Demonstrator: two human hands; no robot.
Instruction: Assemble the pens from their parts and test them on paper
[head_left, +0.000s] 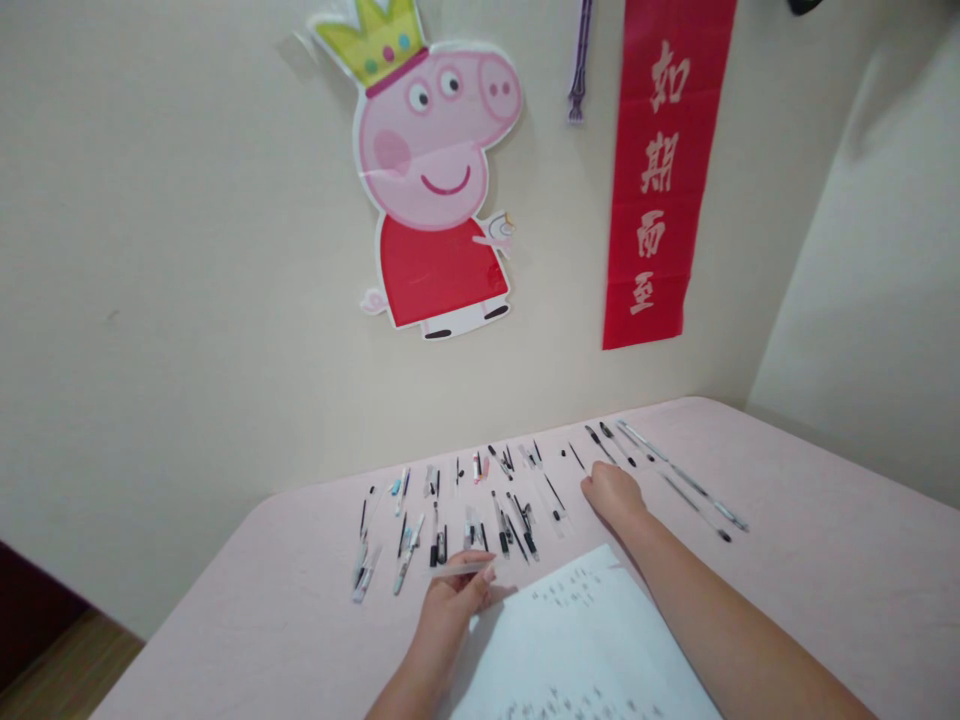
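My left hand (448, 592) is closed on a translucent pen barrel (461, 569), held level between thumb and fingers above the near side of the laid-out pens. Farther right, my right hand (616, 494) is curled with its knuckles up at the table; whatever its fingertips grip is hidden or too small to name. Just beyond those fingertips lie a thin black refill (576, 456) and a small black cap (563, 453). Dismantled pen parts (517, 520) lie in small groups between and beyond my hands. A sheet of white paper with handwriting (577, 640) lies between my forearms.
Assembled black pens (617, 443) and long clear pens (682, 480) lie at the right. The pink-covered table (247, 600) meets the wall at its far edge. On that wall hang a cartoon pig cutout (442, 180) and a red banner (660, 170).
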